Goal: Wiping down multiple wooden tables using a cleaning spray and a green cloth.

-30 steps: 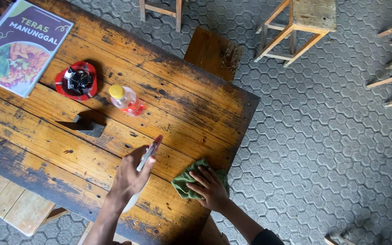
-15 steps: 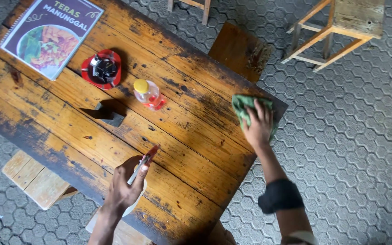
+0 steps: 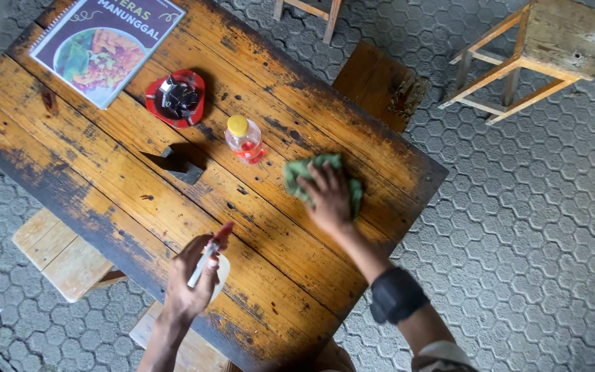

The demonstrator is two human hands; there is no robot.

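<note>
The worn wooden table (image 3: pixel 105 172) fills most of your view, its planks running from eleven o'clock down to five o'clock over grey hexagonal paving (image 3: pixel 531 227). A wooden stool (image 3: pixel 552 34) stands off at two o'clock, and a bench (image 3: pixel 63 255) shows under the table edge at eight o'clock. A spiral-bound menu (image 3: pixel 108 45) lies at eleven o'clock, with a red ashtray (image 3: pixel 176 98) just beside it toward the centre. A small clear bottle with a yellow cap (image 3: pixel 244 138) stands near the middle, and a dark block (image 3: pixel 184 167) lies at its seven o'clock. Your right hand (image 3: pixel 330 200) lies flat, fingers spread, pressing a green cloth (image 3: pixel 297 173) onto the table just right of the bottle. Your left hand (image 3: pixel 191 286), at six o'clock, is wrapped around a white spray bottle (image 3: pixel 208 258) with a red nozzle.
</note>
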